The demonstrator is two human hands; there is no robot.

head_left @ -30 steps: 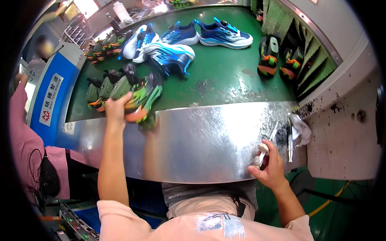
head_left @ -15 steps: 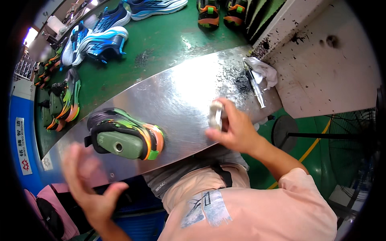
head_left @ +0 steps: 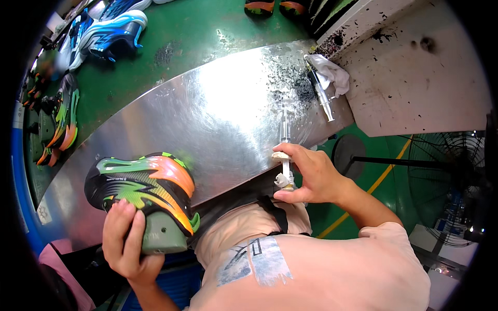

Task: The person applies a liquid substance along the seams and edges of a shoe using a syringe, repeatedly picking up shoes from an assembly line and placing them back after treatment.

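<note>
A black, green and orange sneaker (head_left: pixel 142 181) with a dark green shoe last (head_left: pixel 163 236) inside it is in my left hand (head_left: pixel 124 241). It is tipped on its side above the near left of the metal sheet, its sole edge facing up and the last toward me. My left fingers press on its upper. My right hand (head_left: pixel 316 176) holds a clear syringe (head_left: pixel 285 129) near the sheet's front edge. The thumb is at the plunger end, fingers are by the flange, and the barrel points away from me. Whitish wrapping covers parts of the syringe.
The metal sheet (head_left: pixel 207 119) lies on a green table (head_left: pixel 192 31). Another syringe (head_left: pixel 321 98) rests beside a white cloth (head_left: pixel 334 75), near black smears and a stained pale panel (head_left: pixel 415 88). Blue sneakers (head_left: pixel 116 39) and orange-green shoes (head_left: pixel 65 116) stand left. A fan (head_left: pixel 446 166) is right.
My left hand has taken hold of the sneaker, lifted it and turned it onto its side. My right hand has lowered slightly, and its syringe now shows clearly. The view has shifted.
</note>
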